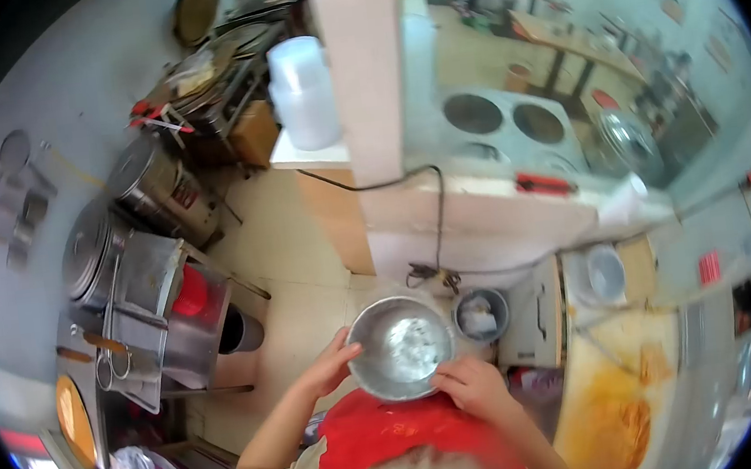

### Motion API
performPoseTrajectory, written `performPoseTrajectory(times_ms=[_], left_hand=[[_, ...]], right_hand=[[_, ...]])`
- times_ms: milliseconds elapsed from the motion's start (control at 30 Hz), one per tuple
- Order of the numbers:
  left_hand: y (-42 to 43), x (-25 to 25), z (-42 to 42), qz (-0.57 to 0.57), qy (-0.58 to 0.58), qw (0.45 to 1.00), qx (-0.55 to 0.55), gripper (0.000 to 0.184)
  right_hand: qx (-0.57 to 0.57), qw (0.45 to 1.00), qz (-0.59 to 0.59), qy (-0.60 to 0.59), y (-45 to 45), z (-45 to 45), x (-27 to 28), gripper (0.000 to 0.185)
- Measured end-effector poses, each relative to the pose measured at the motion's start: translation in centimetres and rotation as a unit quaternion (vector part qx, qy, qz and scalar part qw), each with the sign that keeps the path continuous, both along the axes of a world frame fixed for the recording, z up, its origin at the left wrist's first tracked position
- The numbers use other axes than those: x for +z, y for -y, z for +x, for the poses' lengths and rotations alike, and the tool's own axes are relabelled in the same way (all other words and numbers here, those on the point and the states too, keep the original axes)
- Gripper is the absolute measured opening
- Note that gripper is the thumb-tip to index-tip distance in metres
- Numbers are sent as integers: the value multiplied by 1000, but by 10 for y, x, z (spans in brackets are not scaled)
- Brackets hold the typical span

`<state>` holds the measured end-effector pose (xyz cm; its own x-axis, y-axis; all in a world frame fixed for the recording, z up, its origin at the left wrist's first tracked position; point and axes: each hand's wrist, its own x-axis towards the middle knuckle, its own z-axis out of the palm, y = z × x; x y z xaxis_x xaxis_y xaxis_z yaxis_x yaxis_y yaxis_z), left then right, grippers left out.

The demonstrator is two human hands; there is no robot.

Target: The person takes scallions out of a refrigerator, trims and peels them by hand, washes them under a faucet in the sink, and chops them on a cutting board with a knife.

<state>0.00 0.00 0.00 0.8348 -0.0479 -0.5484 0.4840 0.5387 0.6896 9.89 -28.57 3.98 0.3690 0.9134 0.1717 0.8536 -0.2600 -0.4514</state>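
Note:
A round metal bowl (403, 348) is held in front of the red apron (396, 429), its inside facing up. Some whitish, shiny patches show at its bottom; whether they are contents or reflections I cannot tell. My left hand (330, 367) grips the bowl's left rim, thumb over the edge. On the lower right rim, my right hand (472, 385) pinches the edge with its fingers.
A bin (481, 315) with a bag inside stands on the floor beyond the bowl. To the right is a counter (594, 395) with orange stains and a clear tub (605, 273). Large metal pots (89, 251) and a steel table (194, 340) stand left. A black cable (441, 218) hangs ahead.

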Motion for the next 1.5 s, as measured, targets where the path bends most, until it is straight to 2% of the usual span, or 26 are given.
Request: performPoseTrajectory(times_ms=[67,167,200,300,433,467,533,567,600,700,733,833,867,933,1033,1133,1167,1233,1300,1367,1500], left_hand=[[-30,-14,-7,-15,29,997,73,68],[-68,-19,11,31,-11,982,188,64],[-78,-20,21,30,-17,974,225,62],[-135,-26,54,46,-14,939,340,59],[-216,-41,63,162,-27,889,426,55],[-238,-40,63,212,-37,872,439,55],[-287,-49,60,280,-30,838,467,55],[-307,-52,56,266,-38,827,495,56],[-334,-53,52,255,-40,819,513,56],[-434,-70,54,278,-37,789,547,56],[-468,-75,48,295,-37,779,552,56],[-576,-76,40,212,-64,790,571,55],[-614,-70,39,243,-53,790,560,54],[-693,-67,51,224,-43,801,553,54],[-802,-68,94,254,-35,824,505,56],[-903,-79,175,313,14,853,418,59],[-928,-87,202,338,15,859,384,60],[-978,-79,284,388,23,868,308,61],[-1032,-93,361,396,43,879,263,60],[-1077,-110,439,378,48,890,252,56],[-1179,-93,601,281,52,927,243,49]], right_hand=[[69,997,20,-26,-54,35,6,28],[70,997,2,25,-139,86,26,29],[55,998,-4,36,-166,100,28,36],[76,995,15,66,-267,140,25,38],[61,996,-12,69,-396,165,9,40],[108,992,-46,33,-436,169,9,42],[224,974,-10,-7,-520,162,-24,41],[281,959,7,-27,-561,155,-40,40],[312,948,-45,-50,-603,147,-47,43],[370,926,-69,39,-716,128,-89,49],[385,918,-91,27,-754,126,-95,45],[424,893,-151,0,-860,121,-98,36],[416,890,-183,-16,-897,124,-95,33],[395,883,-248,-51,-969,138,-73,29],[287,937,-197,3,-1065,183,-95,24],[147,986,-62,-56,-1145,254,-94,20],[121,986,-78,-78,-1168,282,-98,20],[62,985,-105,-124,-1210,349,-110,22],[68,983,-98,-138,-1251,431,-125,18],[63,986,-89,-123,-1288,511,-143,16],[20,998,-50,-39,-1365,664,-144,15]])
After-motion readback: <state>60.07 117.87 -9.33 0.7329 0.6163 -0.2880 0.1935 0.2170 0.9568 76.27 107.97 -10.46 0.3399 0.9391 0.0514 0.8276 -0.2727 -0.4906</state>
